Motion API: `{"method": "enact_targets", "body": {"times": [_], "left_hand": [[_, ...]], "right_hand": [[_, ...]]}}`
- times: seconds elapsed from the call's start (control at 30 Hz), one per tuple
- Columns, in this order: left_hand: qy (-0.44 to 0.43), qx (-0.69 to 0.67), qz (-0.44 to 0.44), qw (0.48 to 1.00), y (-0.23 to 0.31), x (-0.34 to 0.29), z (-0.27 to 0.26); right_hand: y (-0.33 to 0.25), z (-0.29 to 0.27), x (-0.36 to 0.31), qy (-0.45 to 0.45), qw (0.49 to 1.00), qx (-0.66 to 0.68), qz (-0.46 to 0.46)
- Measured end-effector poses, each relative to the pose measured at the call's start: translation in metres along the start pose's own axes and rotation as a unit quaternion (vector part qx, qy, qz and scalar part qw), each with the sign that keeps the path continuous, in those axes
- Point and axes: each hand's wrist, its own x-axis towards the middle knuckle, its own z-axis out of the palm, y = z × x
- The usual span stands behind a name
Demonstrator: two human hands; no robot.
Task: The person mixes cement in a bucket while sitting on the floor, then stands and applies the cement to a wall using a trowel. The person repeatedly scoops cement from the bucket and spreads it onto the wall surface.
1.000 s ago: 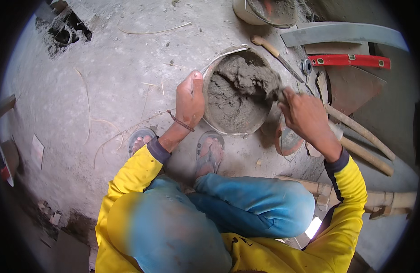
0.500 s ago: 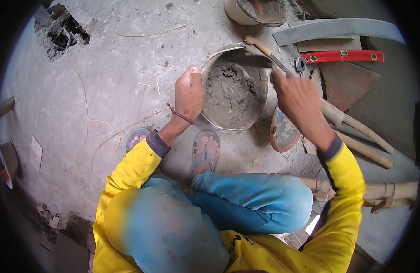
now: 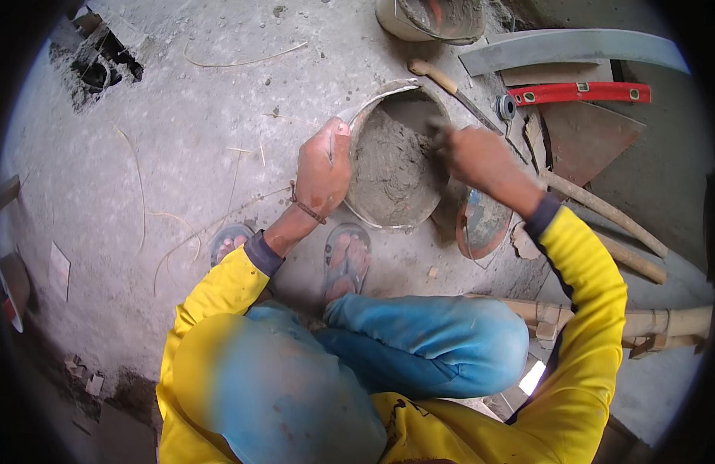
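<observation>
A round bucket [image 3: 359,203] of wet grey mortar [image 3: 396,166] stands on the floor in front of my feet. My left hand [image 3: 324,166] is closed on its left rim, the thumb on top. Over the bucket's right side, my right hand [image 3: 481,161] is closed around a mortar-smeared hand tool [image 3: 436,130]. That tool is blurred and mostly hidden by the fingers, so its exact kind does not show. Beyond the right hand lies a long blade with a wooden handle [image 3: 436,76], apart from it.
A second bucket [image 3: 396,23] stands farther off. Rightward lie a red spirit level [image 3: 582,93], a grey metal strip [image 3: 574,50], a triangular board [image 3: 593,143], wooden handles [image 3: 605,213] and a round disc [image 3: 481,224]. A broken hole [image 3: 102,69] marks the floor at far left.
My right hand has moved left and slightly down, from the bucket's right edge to over the mortar. The mortar's surface has changed shape. My left hand stays on the rim.
</observation>
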Motion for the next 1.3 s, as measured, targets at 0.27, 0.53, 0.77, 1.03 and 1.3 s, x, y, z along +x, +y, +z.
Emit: {"method": "enact_targets", "body": {"times": [0.27, 0.53, 0.77, 1.03, 1.3], "left_hand": [[0.028, -0.003, 0.005, 1.000, -0.005, -0.006, -0.001], [0.024, 0.001, 0.014, 1.000, -0.014, -0.008, -0.010], [0.024, 0.005, 0.006, 1.000, -0.010, 0.002, -0.006], [0.007, 0.040, 0.020, 0.999, -0.003, 0.005, 0.005], [0.025, 0.017, -0.004, 1.000, -0.007, -0.009, -0.006]], "right_hand": [[-0.036, 0.046, -0.010, -0.104, 0.961, 0.221, -0.133], [-0.053, 0.031, -0.039, -0.354, 0.568, 0.735, 0.111], [0.011, 0.012, -0.072, 0.250, 0.954, 0.016, -0.167], [-0.071, 0.064, -0.022, 0.209, 0.971, -0.118, -0.010], [-0.017, -0.025, -0.059, 0.184, 0.950, -0.252, -0.029]]}}
